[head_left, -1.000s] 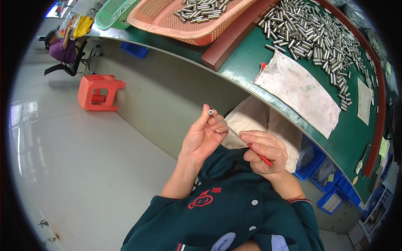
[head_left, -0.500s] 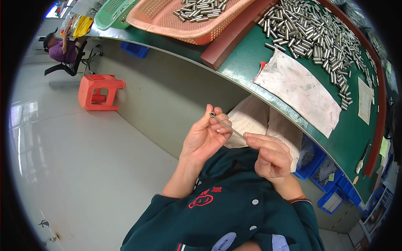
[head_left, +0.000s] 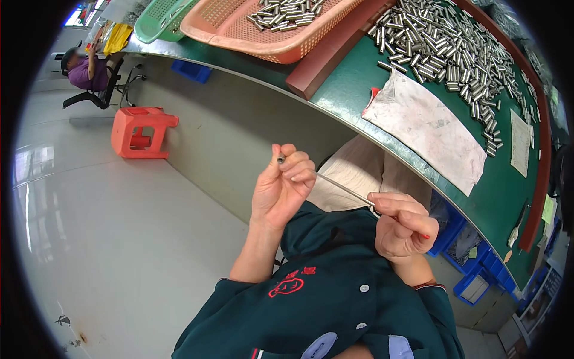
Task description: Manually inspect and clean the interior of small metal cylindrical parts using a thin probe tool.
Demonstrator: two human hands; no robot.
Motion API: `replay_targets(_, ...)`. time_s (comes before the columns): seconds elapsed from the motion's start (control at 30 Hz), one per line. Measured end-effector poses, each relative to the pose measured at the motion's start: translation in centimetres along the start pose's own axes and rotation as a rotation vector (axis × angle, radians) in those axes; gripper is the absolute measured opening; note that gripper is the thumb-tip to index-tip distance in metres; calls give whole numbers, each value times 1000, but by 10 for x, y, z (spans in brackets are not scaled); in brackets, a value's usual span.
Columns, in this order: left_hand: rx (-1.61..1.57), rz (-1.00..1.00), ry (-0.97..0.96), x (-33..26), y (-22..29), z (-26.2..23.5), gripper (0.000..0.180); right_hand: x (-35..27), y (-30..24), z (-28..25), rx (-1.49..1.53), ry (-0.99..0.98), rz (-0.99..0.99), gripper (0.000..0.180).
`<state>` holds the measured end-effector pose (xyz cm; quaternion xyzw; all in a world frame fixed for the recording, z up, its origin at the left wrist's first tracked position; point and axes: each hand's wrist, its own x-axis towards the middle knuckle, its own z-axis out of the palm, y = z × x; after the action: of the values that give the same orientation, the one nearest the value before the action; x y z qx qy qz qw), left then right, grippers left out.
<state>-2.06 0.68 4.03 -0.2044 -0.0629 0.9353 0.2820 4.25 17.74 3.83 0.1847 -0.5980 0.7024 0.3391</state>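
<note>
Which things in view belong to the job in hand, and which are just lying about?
Job, judging by the hands:
- small metal tube, in the left hand
- thin rod, in the right hand
- probably the loose metal cylinders

Seemingly lying about:
- stained white cloth
- red stool
- green basket

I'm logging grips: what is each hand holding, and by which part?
The left hand holds a small metal tube near its visible open end; the right hand holds a thin metal rod by its red handle, mostly hidden by fingers.
</note>
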Motion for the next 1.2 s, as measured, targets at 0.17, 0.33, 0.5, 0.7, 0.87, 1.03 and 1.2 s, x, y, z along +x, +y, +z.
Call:
replay_targets(0.17,714,356,99,-1,3,-8,20,8,0,0,-239,-164,-104,17)
replay_targets(0.33,872,523,167,-3,-2,-12,20,11,3,6,-272,-216,-82,11)
replay_targets(0.5,907,540,170,-2,-3,-14,20,12,5,8,-280,-230,-78,10)
replay_targets(0.7,967,560,172,-2,-4,-16,18,9,5,10,-309,-259,-98,25)
replay_targets(0.87,960,571,178,-1,-2,-19,19,8,6,12,-340,-271,-88,27)
replay_targets(1.03,864,498,169,-1,-4,-19,19,6,7,11,-341,-237,-105,29)
replay_targets(1.2,913,514,173,0,-6,-21,18,7,10,13,-378,-226,-136,25)
